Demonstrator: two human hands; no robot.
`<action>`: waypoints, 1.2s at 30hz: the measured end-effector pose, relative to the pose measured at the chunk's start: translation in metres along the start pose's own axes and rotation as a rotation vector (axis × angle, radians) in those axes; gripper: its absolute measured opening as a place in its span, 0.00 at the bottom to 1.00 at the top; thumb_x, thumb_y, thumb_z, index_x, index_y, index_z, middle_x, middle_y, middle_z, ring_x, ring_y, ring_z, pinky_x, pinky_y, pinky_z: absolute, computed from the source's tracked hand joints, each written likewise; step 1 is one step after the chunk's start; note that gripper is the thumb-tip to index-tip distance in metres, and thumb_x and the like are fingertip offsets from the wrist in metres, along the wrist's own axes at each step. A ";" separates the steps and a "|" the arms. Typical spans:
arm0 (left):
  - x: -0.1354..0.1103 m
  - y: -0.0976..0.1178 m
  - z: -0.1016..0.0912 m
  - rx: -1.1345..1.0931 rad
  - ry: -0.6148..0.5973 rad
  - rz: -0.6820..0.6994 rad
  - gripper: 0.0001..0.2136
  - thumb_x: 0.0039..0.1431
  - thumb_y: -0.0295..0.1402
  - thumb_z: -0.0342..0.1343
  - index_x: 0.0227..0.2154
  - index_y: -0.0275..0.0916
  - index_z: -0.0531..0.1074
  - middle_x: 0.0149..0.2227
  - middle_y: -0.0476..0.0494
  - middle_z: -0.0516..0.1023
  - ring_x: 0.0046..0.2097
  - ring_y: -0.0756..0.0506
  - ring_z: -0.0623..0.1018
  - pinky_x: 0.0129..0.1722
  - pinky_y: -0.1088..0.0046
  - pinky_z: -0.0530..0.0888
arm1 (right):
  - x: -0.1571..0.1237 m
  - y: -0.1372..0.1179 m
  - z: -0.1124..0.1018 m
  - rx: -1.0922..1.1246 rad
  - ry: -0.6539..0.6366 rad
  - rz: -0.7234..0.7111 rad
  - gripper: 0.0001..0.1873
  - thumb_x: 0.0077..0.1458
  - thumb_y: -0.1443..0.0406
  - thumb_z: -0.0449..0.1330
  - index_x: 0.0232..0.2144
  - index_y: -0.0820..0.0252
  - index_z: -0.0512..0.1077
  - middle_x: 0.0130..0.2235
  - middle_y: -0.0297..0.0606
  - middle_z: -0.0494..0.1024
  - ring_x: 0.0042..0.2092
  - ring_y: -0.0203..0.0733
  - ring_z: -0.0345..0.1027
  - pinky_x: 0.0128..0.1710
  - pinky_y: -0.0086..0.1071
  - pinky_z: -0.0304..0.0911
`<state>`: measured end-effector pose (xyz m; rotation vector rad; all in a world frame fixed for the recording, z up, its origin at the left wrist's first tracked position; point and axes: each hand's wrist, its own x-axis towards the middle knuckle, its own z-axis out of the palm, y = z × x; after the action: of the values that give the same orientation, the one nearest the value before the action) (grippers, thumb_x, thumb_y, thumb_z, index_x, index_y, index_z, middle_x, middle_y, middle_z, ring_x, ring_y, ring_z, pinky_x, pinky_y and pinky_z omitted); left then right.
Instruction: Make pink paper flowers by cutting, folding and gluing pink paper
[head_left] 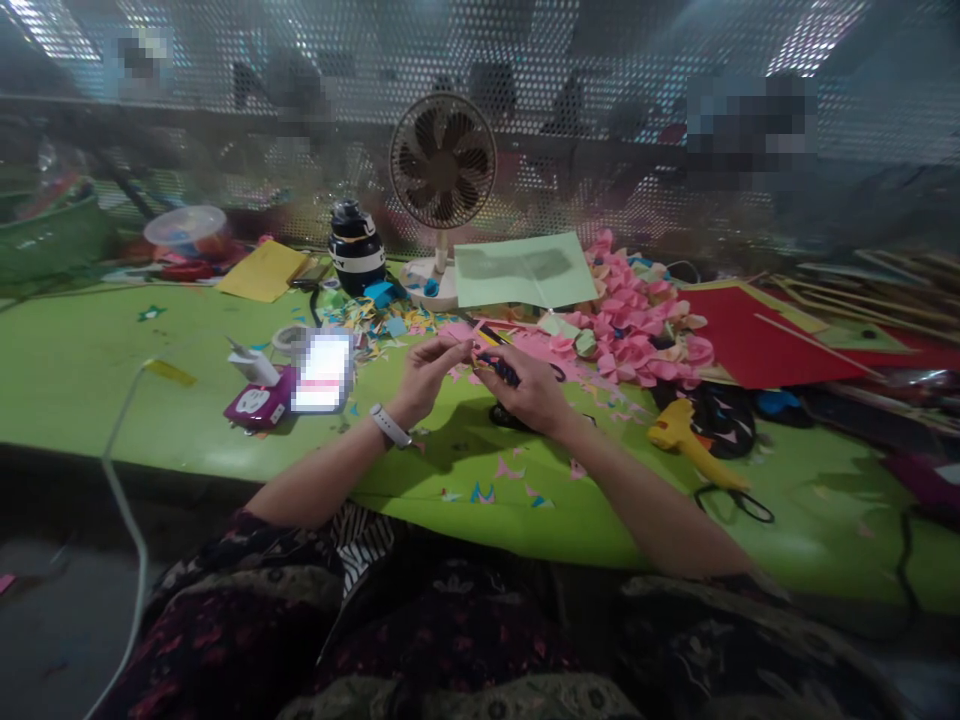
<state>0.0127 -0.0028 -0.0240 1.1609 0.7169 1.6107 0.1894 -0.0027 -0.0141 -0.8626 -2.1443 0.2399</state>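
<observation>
Taking the meeting point of the two hands as the middle of the clock, the likeliest slip is at the fingertips: if the tool [504, 371] skids on what is being worked, its tip could nick the left fingers, since they sit right beside it. The yellow glue gun [686, 440] lies near 4 o'clock, beyond the right forearm; an outward swing of that elbow could knock it, and if it is hot, burn skin or scorch paper. A breeze from the fan [442, 160], just before 12 o'clock, could scatter the loose scraps [409, 318] around 10 o'clock. The phone [322, 372], at 9 o'clock, could be nudged by the left wrist.

The left hand [431, 380] is partly closed, thumb and forefinger drawn together; whether something small is pinched there, I cannot tell. The right hand [534, 388] is curled around the tool's dark blue grip, fingers wrapped, its tip end reaching the left fingertips. So the tool sits at the clock's middle, in front of the pink paper [551, 345], with the pink paper flowers [649, 335] between 2 and 3 o'clock.
</observation>
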 end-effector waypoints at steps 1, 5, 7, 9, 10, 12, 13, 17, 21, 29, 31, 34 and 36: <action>0.001 0.000 0.000 -0.003 0.018 0.007 0.15 0.43 0.45 0.73 0.22 0.39 0.80 0.24 0.49 0.79 0.28 0.52 0.75 0.34 0.75 0.72 | -0.001 0.001 0.002 -0.012 0.018 -0.008 0.17 0.66 0.54 0.55 0.48 0.57 0.74 0.46 0.44 0.81 0.45 0.46 0.75 0.46 0.37 0.69; 0.002 -0.001 0.000 -0.012 0.037 0.012 0.15 0.42 0.45 0.73 0.22 0.39 0.79 0.24 0.50 0.78 0.28 0.53 0.75 0.34 0.75 0.72 | -0.002 0.006 0.003 0.004 0.022 -0.045 0.16 0.67 0.55 0.54 0.49 0.54 0.76 0.47 0.44 0.81 0.48 0.47 0.75 0.50 0.40 0.70; 0.002 -0.001 0.000 -0.030 0.015 0.005 0.15 0.43 0.45 0.73 0.23 0.39 0.79 0.25 0.50 0.78 0.29 0.53 0.75 0.35 0.75 0.72 | -0.001 0.008 0.001 0.033 -0.002 -0.041 0.16 0.67 0.55 0.54 0.48 0.53 0.77 0.47 0.43 0.82 0.48 0.47 0.76 0.50 0.41 0.70; 0.003 -0.002 0.000 -0.057 -0.002 -0.022 0.15 0.42 0.45 0.74 0.23 0.40 0.79 0.25 0.51 0.79 0.30 0.53 0.76 0.36 0.75 0.73 | 0.001 0.009 -0.002 0.062 -0.042 -0.031 0.17 0.66 0.55 0.54 0.48 0.53 0.77 0.46 0.43 0.82 0.47 0.47 0.76 0.49 0.42 0.71; 0.003 -0.002 0.000 -0.071 -0.003 -0.041 0.15 0.41 0.45 0.74 0.23 0.40 0.79 0.26 0.51 0.79 0.30 0.53 0.76 0.37 0.75 0.73 | 0.002 0.009 -0.003 0.076 -0.058 -0.027 0.17 0.66 0.55 0.54 0.47 0.54 0.78 0.45 0.43 0.83 0.46 0.47 0.76 0.49 0.42 0.71; 0.004 -0.002 0.000 -0.095 0.004 -0.081 0.15 0.40 0.44 0.75 0.23 0.39 0.79 0.26 0.51 0.79 0.30 0.53 0.76 0.37 0.75 0.73 | 0.003 0.009 -0.005 0.100 -0.080 -0.021 0.18 0.67 0.54 0.54 0.46 0.55 0.79 0.44 0.43 0.83 0.44 0.46 0.76 0.47 0.41 0.71; 0.004 -0.002 0.000 -0.104 0.006 -0.101 0.15 0.39 0.43 0.75 0.23 0.39 0.79 0.27 0.51 0.79 0.30 0.53 0.75 0.36 0.75 0.73 | 0.004 0.008 -0.006 0.112 -0.091 -0.019 0.18 0.67 0.54 0.53 0.45 0.56 0.79 0.43 0.43 0.83 0.44 0.46 0.76 0.46 0.40 0.71; 0.004 -0.001 0.000 -0.087 0.020 -0.116 0.15 0.38 0.43 0.75 0.21 0.39 0.78 0.25 0.51 0.78 0.28 0.54 0.73 0.34 0.75 0.72 | 0.004 0.003 -0.005 0.152 -0.122 -0.002 0.20 0.68 0.53 0.51 0.45 0.58 0.78 0.43 0.43 0.83 0.43 0.44 0.76 0.44 0.36 0.71; 0.003 0.000 0.000 -0.037 0.066 -0.008 0.18 0.39 0.45 0.74 0.18 0.38 0.75 0.21 0.52 0.74 0.27 0.54 0.71 0.32 0.76 0.70 | 0.001 -0.001 0.000 0.093 -0.024 0.017 0.19 0.65 0.53 0.56 0.49 0.58 0.74 0.46 0.45 0.81 0.47 0.46 0.75 0.48 0.37 0.69; 0.000 0.008 0.004 0.046 0.032 0.023 0.17 0.39 0.47 0.74 0.23 0.40 0.79 0.26 0.49 0.79 0.29 0.52 0.75 0.35 0.72 0.74 | 0.000 0.005 0.002 0.088 0.016 0.030 0.17 0.68 0.54 0.51 0.44 0.56 0.75 0.40 0.43 0.80 0.43 0.46 0.74 0.44 0.37 0.69; 0.000 0.008 0.004 0.031 0.026 0.019 0.17 0.38 0.47 0.74 0.23 0.40 0.80 0.27 0.49 0.80 0.30 0.51 0.76 0.36 0.72 0.75 | 0.001 0.006 0.001 0.116 0.018 0.032 0.17 0.68 0.53 0.51 0.44 0.56 0.75 0.39 0.43 0.80 0.41 0.45 0.74 0.43 0.37 0.68; 0.002 0.007 0.003 0.025 0.031 -0.006 0.17 0.37 0.47 0.74 0.23 0.41 0.80 0.27 0.49 0.81 0.31 0.51 0.77 0.36 0.72 0.76 | 0.003 0.009 -0.001 0.156 -0.025 0.045 0.17 0.67 0.53 0.52 0.43 0.56 0.75 0.37 0.40 0.79 0.36 0.42 0.72 0.38 0.35 0.67; 0.003 0.005 0.002 0.015 0.024 -0.027 0.17 0.36 0.47 0.75 0.24 0.41 0.81 0.27 0.50 0.81 0.30 0.51 0.77 0.36 0.72 0.76 | 0.003 0.009 -0.003 0.180 -0.077 0.061 0.17 0.67 0.53 0.52 0.42 0.57 0.74 0.33 0.38 0.78 0.31 0.40 0.70 0.34 0.33 0.65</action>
<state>0.0127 -0.0017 -0.0175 1.1394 0.7586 1.6016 0.1948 0.0061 -0.0145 -0.8264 -2.1315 0.4964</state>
